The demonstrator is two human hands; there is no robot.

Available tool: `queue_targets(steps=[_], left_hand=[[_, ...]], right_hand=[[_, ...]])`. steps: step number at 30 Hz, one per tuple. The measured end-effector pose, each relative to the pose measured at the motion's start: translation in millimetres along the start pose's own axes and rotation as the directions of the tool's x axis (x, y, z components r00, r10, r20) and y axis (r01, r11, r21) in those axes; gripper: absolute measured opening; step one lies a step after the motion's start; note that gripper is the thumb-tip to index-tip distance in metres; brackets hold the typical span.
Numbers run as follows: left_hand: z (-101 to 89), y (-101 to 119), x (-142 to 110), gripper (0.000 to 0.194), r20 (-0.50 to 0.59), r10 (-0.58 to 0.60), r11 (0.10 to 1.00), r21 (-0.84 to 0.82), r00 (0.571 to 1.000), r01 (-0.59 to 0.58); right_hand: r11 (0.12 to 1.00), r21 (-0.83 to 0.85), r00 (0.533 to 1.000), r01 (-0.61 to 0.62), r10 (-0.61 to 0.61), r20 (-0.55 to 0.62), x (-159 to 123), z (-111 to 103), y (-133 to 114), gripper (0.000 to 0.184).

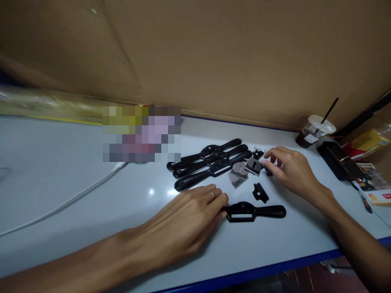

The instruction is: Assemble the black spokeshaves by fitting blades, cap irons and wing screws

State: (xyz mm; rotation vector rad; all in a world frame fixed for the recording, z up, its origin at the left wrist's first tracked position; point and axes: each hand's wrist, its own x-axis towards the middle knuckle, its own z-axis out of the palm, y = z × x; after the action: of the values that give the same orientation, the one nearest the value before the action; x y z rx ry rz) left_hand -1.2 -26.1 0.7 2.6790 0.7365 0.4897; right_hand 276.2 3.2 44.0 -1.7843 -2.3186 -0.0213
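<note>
My left hand (189,219) lies on the white table (61,175), its fingers closed round the left handle of a black spokeshave body (255,211) that lies flat near the front edge. My right hand (288,167) reaches over a small pile of metal blades (241,173) and black clamp pieces, fingers pinched on a small black part by the pile; what it is I cannot make out. A loose black lever cap (260,192) lies between the two hands. Three more black spokeshaves (210,162) lie side by side behind the left hand.
A plastic cup with a dark drink and straw (314,132) stands at the back right, beside a black case (336,160) and printed packets (374,191). A white cable (76,195) runs across the left of the table. Cardboard forms the back wall.
</note>
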Motion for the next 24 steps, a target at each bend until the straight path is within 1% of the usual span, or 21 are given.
queue_targets(steps=[3, 5, 7, 9, 10, 11, 12, 13, 14, 15, 16, 17, 18, 19, 22, 24], left_hand=[[-0.3, 0, 1, 0.014, 0.009, 0.025, 0.997, 0.069, 1.0, -0.025], [0.7, -1, 1, 0.009, 0.018, 0.051, 0.994, 0.094, 0.999, -0.052], [1.4, -4, 2, 0.01, 0.009, 0.103, 0.988, 0.118, 0.995, -0.103], [1.4, -7, 3, 0.015, -0.018, 0.185, 0.971, 0.156, 0.983, -0.18], [1.1, -8, 3, 0.018, -0.03, 0.223, 0.961, 0.173, 0.974, -0.214], [0.6, -9, 3, 0.02, -0.041, 0.255, 0.951, 0.19, 0.966, -0.243], [0.1, -10, 4, 0.023, -0.048, 0.278, 0.943, 0.204, 0.959, -0.263], [-0.3, -10, 4, 0.025, -0.052, 0.294, 0.936, 0.216, 0.954, -0.277], [-0.7, -10, 4, 0.027, -0.051, 0.303, 0.932, 0.226, 0.952, -0.284], [-0.9, -10, 4, 0.029, -0.05, 0.306, 0.929, 0.234, 0.951, -0.287], [-1.0, -10, 4, 0.031, -0.047, 0.307, 0.928, 0.238, 0.951, -0.288], [-0.9, -10, 4, 0.033, -0.047, 0.306, 0.927, 0.243, 0.951, -0.286], [-0.9, -10, 4, 0.034, -0.049, 0.306, 0.926, 0.249, 0.951, -0.285], [-0.8, -10, 4, 0.034, -0.051, 0.307, 0.924, 0.255, 0.95, -0.285], [-0.6, -10, 4, 0.032, -0.05, 0.315, 0.917, 0.272, 0.948, -0.29], [-0.5, -10, 3, 0.028, -0.045, 0.319, 0.914, 0.28, 0.947, -0.295]], right_hand=[[0.999, -0.023, 0.996, 0.035, -0.033, 0.087, -1, 10, -5, 0.028], [1.0, 0.023, 0.995, 0.016, -0.018, 0.103, 0, 16, -5, 0.029], [0.991, 0.133, 0.997, -0.017, 0.008, 0.073, 1, 19, -4, 0.024], [0.948, 0.315, 0.999, -0.048, 0.038, 0.036, 3, 17, -3, 0.016], [0.901, 0.43, 0.998, -0.065, 0.058, 0.029, 4, 14, -3, 0.013], [0.83, 0.55, 0.996, -0.09, 0.077, 0.047, 3, 10, -5, 0.012], [0.741, 0.66, 0.992, -0.122, 0.088, 0.085, 3, 5, -7, 0.014], [0.644, 0.748, 0.986, -0.163, 0.077, 0.148, 1, 0, -10, 0.017], [0.559, 0.802, 0.974, -0.21, 0.045, 0.224, -1, -4, -14, 0.019], [0.5, 0.83, 0.958, -0.249, 0.0, 0.288, -4, -7, -19, 0.02], [0.473, 0.835, 0.938, -0.28, -0.05, 0.343, -8, -9, -24, 0.019], [0.466, 0.833, 0.919, -0.299, -0.095, 0.383, -12, -9, -29, 0.017], [0.479, 0.825, 0.906, -0.3, -0.128, 0.404, -15, -8, -34, 0.014], [0.514, 0.811, 0.901, -0.28, -0.151, 0.407, -18, -6, -39, 0.013], [0.663, 0.737, 0.93, -0.133, -0.173, 0.323, -22, 2, -45, 0.013], [0.738, 0.673, 0.94, -0.055, -0.189, 0.284, -22, 4, -44, 0.015]])
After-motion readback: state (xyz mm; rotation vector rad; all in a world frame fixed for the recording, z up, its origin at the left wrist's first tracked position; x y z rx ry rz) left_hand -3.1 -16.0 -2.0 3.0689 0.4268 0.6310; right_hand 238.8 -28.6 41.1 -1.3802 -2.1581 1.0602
